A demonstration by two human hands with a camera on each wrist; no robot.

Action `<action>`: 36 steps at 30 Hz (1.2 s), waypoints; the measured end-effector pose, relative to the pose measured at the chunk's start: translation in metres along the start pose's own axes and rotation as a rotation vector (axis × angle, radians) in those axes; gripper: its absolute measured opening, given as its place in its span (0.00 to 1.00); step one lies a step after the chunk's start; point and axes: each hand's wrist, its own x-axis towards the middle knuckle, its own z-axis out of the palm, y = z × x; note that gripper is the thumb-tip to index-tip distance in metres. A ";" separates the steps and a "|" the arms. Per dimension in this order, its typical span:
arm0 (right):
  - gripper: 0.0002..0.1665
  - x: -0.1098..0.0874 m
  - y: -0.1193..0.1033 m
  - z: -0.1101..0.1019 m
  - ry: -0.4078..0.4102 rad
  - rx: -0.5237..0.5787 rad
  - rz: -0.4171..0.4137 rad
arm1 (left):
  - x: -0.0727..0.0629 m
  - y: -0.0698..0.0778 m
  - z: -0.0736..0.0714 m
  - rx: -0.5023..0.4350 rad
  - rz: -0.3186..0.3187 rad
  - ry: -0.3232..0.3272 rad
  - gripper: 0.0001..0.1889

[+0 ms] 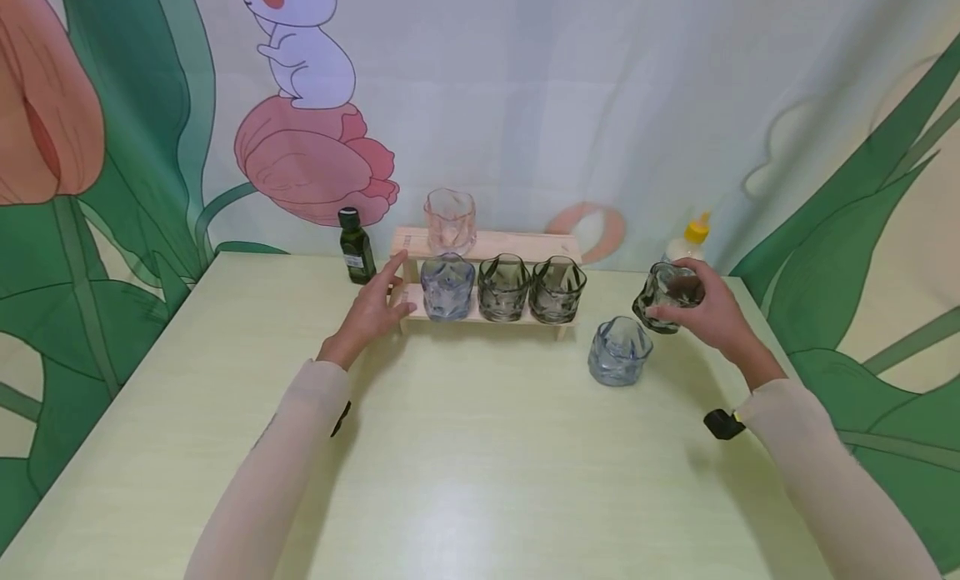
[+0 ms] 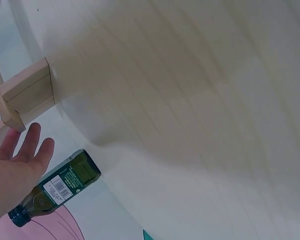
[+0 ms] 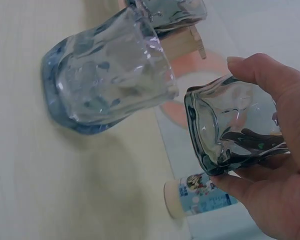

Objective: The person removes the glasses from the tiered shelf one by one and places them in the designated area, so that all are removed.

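Observation:
My right hand (image 1: 708, 307) holds a dark grey glass (image 1: 663, 292) by its sides, tilted, just behind a blue glass (image 1: 618, 352) standing on the table. In the right wrist view the thumb and fingers span the grey glass (image 3: 235, 125). At the left end of a two-step wooden rack (image 1: 510, 245), my left hand (image 1: 367, 312) spreads its fingers against the wood. Its fingertips (image 2: 34, 131) lie right at the rack's end in the left wrist view. The lower step carries a bluish glass (image 1: 447, 288) and two dark grey glasses (image 1: 504, 288); a pinkish clear glass (image 1: 450, 222) stands on the upper step.
Left of the rack stands a dark green bottle (image 1: 356, 247) with a label. Behind the right hand is a white bottle with a yellow nozzle (image 1: 697, 228). A printed curtain (image 1: 510, 105) hangs along the table's back edge. The pale table (image 1: 480, 455) stretches in front of the rack.

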 end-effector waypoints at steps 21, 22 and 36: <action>0.52 -0.026 0.044 0.015 -0.031 -0.020 0.018 | -0.001 0.001 0.000 -0.009 0.002 0.004 0.46; 0.52 -0.027 0.045 0.015 -0.031 -0.022 0.020 | -0.001 0.001 -0.001 -0.007 -0.002 0.000 0.46; 0.52 -0.035 0.055 0.024 -0.063 -0.031 0.021 | 0.001 0.000 0.000 0.013 -0.013 -0.009 0.47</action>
